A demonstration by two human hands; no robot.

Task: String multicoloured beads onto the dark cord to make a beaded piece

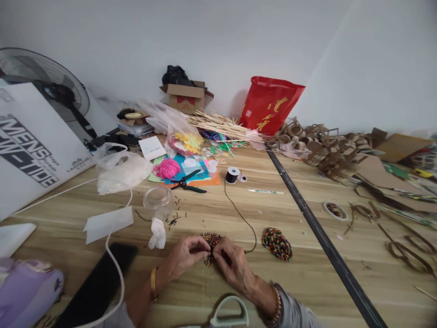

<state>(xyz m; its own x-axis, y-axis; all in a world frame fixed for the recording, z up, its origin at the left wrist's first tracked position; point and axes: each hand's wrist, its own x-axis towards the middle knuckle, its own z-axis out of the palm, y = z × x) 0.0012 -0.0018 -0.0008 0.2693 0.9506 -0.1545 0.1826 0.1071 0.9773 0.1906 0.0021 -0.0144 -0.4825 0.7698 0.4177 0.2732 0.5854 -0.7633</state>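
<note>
Left hand (186,256) and right hand (235,264) nearly touching over bead bunch (212,237); can't tell what either grasps. Second bead pile (277,244) at their 3 o'clock.

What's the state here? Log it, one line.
left hand: at beads, grip contents unclear | right hand: at beads, grip contents unclear | cord: from spool to right hand | second beads: beyond right hand's right

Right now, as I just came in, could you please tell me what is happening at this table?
Someone's left hand and right hand are close together at a bunch of coloured beads on the wooden table; anything they pinch is too small to make out. A black cord runs from a spool towards the right hand. Another bunch of beads lies apart, to the right.
</note>
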